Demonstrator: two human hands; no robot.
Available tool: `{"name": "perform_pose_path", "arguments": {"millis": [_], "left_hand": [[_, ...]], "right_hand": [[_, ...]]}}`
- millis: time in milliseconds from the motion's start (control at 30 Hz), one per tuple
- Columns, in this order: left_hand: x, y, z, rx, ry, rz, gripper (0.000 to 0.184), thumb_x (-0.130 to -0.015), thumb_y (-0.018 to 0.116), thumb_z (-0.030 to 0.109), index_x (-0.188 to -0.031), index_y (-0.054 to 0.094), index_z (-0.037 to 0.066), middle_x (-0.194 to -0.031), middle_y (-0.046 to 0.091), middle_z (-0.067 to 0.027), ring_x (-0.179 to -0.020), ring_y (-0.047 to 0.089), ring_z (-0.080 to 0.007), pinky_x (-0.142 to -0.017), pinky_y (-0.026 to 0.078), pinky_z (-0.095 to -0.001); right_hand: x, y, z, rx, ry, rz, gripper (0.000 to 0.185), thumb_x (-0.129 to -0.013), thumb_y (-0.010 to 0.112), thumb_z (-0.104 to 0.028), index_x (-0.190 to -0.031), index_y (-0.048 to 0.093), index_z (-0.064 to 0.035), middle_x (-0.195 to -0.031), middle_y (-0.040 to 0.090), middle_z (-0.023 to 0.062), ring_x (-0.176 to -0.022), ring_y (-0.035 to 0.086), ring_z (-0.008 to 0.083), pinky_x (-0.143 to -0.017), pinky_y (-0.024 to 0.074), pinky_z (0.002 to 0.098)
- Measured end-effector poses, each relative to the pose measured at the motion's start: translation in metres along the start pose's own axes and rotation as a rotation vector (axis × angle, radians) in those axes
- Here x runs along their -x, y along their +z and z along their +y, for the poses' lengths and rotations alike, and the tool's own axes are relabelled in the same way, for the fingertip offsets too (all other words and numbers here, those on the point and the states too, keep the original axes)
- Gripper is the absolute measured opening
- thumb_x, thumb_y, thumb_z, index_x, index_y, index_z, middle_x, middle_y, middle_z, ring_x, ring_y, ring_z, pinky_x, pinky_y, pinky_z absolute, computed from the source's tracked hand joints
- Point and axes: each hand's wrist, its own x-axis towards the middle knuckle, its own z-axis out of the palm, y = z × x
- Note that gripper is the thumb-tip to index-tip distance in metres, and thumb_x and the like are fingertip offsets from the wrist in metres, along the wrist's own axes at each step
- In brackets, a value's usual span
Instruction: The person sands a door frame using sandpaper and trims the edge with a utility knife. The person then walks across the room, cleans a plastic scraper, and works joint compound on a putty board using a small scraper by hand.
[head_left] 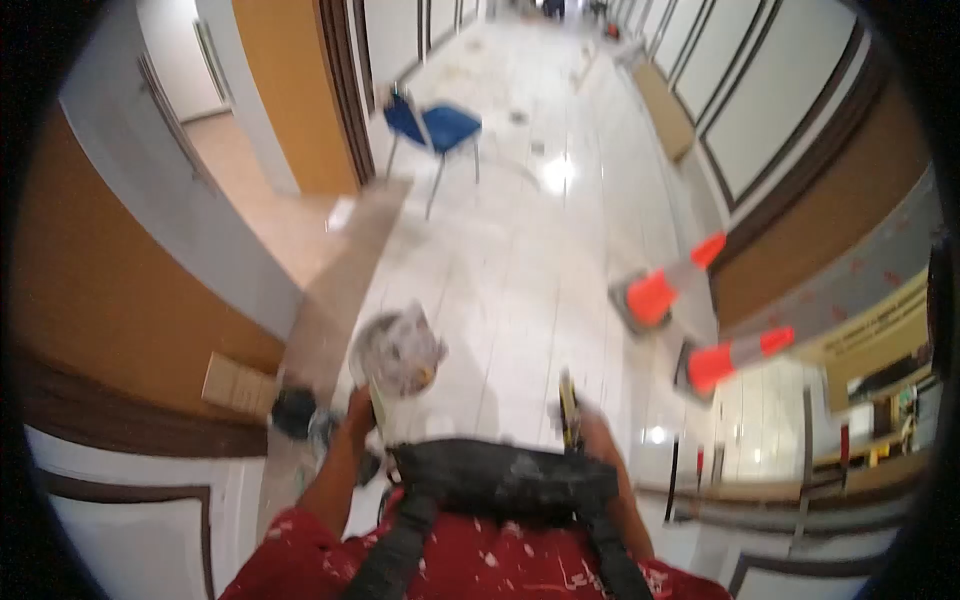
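Note:
Low in the view, on the left, my left hand [361, 408] is closed round the edge of something thin and pale, beside a round container [397, 352] with whitish, smeared contents. My right hand [590, 428] grips a yellow and black tool [569, 405] that points forward; blur hides its exact kind. A black bag or pouch [505, 480] lies across my front between the two forearms, with black straps running over a red, paint-spotted shirt.
A blue chair [440, 127] stands ahead on the left of the tiled corridor floor [510, 260], near an open doorway. Two orange cones [653, 298] [712, 366] stand at the right. A brown board [664, 112] lies along the right wall. Dark items [294, 412] lie at the lower left.

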Motion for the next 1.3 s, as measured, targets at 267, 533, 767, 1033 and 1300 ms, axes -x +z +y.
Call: {"name": "perform_pose_path", "arguments": {"millis": [267,533,767,1033,1300], "left_hand": [[-0.063,0.136,0.071,0.349,-0.113,0.065,0.022,-0.089,0.062,0.022,-0.103,0.065,0.006,-0.085,0.065,-0.0056,-0.068,0.065,-0.0176,-0.058,0.052,-0.0317],[-0.238,0.214,0.104,0.217,-0.167,0.109,0.024,-0.086,0.065,0.030,-0.099,0.065,0.010,-0.078,0.061,-0.0017,-0.060,0.056,-0.0140,-0.049,0.045,-0.0318],[-0.438,0.306,0.174,0.255,-0.095,-0.011,0.031,-0.087,0.064,0.029,-0.108,0.064,0.007,-0.082,0.064,-0.0032,-0.069,0.060,-0.0150,-0.055,0.048,-0.0338],[-0.650,0.388,0.262,-0.249,0.405,-0.215,0.025,-0.091,0.059,0.028,-0.099,0.063,0.004,-0.080,0.064,-0.0044,-0.072,0.061,-0.0174,-0.063,0.050,-0.0342],[-0.727,0.519,0.376,0.263,0.024,0.060,0.034,-0.091,0.059,0.029,-0.113,0.061,0.003,-0.089,0.064,-0.0056,-0.075,0.060,-0.0155,-0.065,0.050,-0.0332]], "right_hand": [[-0.069,-0.152,0.042,0.129,0.298,0.318,0.034,-0.096,0.053,-0.031,-0.115,0.060,-0.0034,-0.081,0.063,0.0041,-0.070,0.060,0.0143,-0.061,0.0485,0.0280],[-0.244,-0.220,-0.044,0.179,0.356,0.304,0.034,-0.096,0.054,-0.031,-0.114,0.061,-0.0030,-0.081,0.063,0.0052,-0.071,0.060,0.0155,-0.062,0.0486,0.0290],[-0.391,-0.248,-0.130,0.171,0.320,0.327,0.033,-0.096,0.054,-0.031,-0.113,0.061,-0.0027,-0.081,0.064,0.0062,-0.071,0.061,0.0166,-0.063,0.0487,0.0300],[-0.594,-0.279,-0.233,0.257,0.353,0.274,0.033,-0.096,0.055,-0.031,-0.112,0.061,-0.0023,-0.081,0.064,0.0072,-0.072,0.061,0.0178,-0.064,0.0489,0.0310],[-0.804,-0.348,-0.339,0.373,0.378,0.197,0.033,-0.095,0.055,-0.030,-0.111,0.062,-0.0019,-0.081,0.064,0.0083,-0.072,0.061,0.0190,-0.065,0.0490,0.0321]]}}
